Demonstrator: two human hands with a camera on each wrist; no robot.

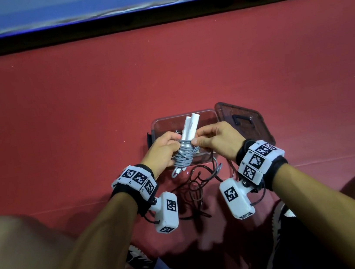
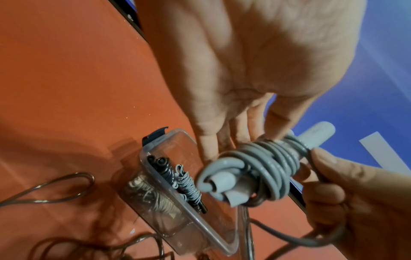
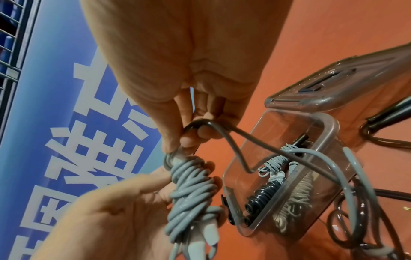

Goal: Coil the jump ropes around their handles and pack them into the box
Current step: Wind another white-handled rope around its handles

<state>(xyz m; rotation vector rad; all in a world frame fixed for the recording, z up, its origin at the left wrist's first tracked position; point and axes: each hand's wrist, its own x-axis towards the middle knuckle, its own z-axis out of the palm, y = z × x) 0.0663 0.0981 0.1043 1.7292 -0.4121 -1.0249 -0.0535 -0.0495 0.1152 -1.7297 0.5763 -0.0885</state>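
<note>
While the left hand [image 1: 163, 152] clasps the grey rope's handles [image 1: 187, 125], the right hand [image 1: 215, 139] pinches its cord [image 3: 222, 133] beside that grip. Coiling is nearly finished. Next, likely: tuck the tail, lower into the box [image 2: 213, 234] beneath.

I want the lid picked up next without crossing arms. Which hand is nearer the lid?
Right. The right hand is just beside the lid, at its left edge. The left hand is farther off, beyond the grey rope bundle.
</note>
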